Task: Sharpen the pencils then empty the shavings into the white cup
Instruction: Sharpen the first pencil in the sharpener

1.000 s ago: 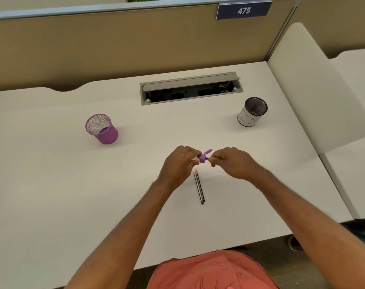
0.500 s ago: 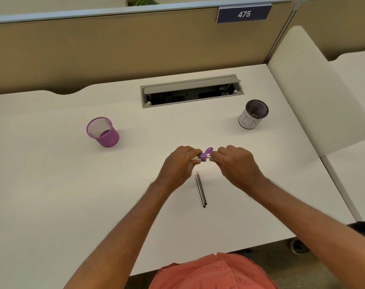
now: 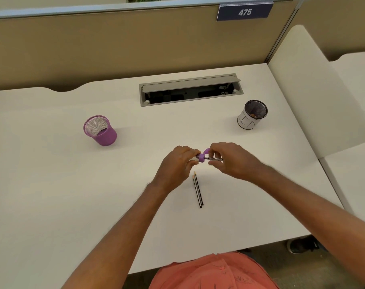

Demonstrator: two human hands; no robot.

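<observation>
Desk [image 3: 52, 195] carries a purple mesh cup [image 3: 100, 130] far left and the white cup [image 3: 251, 115] far right, while the left hand [image 3: 175, 165] grips the purple sharpener [image 3: 202, 157], the right hand [image 3: 233, 161] pinches a pencil [image 3: 216, 159] pushed into it, and two pencils [image 3: 198, 190] lie just below.

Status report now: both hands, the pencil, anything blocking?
Left hand grips purple sharpener. Right hand pinches pencil inserted in it. Two pencils lie below. Nothing blocks.
</observation>
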